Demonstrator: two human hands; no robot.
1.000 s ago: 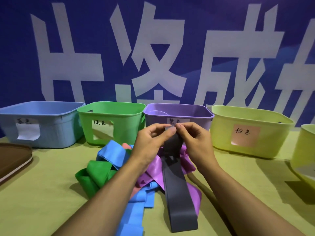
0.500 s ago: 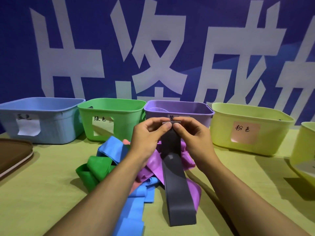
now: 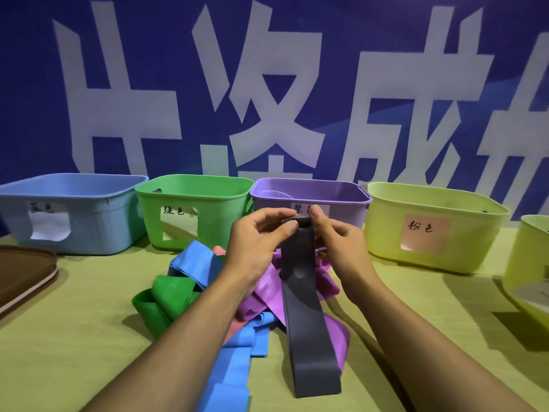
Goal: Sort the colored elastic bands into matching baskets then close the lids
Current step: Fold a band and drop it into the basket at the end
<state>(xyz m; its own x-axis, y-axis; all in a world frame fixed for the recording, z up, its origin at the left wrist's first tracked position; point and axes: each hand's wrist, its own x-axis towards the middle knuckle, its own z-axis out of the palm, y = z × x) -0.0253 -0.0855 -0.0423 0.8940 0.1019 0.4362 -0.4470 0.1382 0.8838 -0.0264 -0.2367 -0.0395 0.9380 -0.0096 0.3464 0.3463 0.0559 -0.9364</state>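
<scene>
Sorting barely begun: one grey band lifted, the rest not yet sorted.

Both hands pinch the top end of the grey band (image 3: 306, 307) just in front of the purple basket (image 3: 338, 194), left hand (image 3: 258, 242) and right hand (image 3: 338, 242) each with a thumb-and-finger grip; its lower end trails toward the camera over the pile of bands (image 3: 190, 289) on the table (image 3: 74, 337). Blue, green, purple and pink bands lie unsorted there. Nothing shows above the basket rims left and right of the purple one; no lid is on.
</scene>
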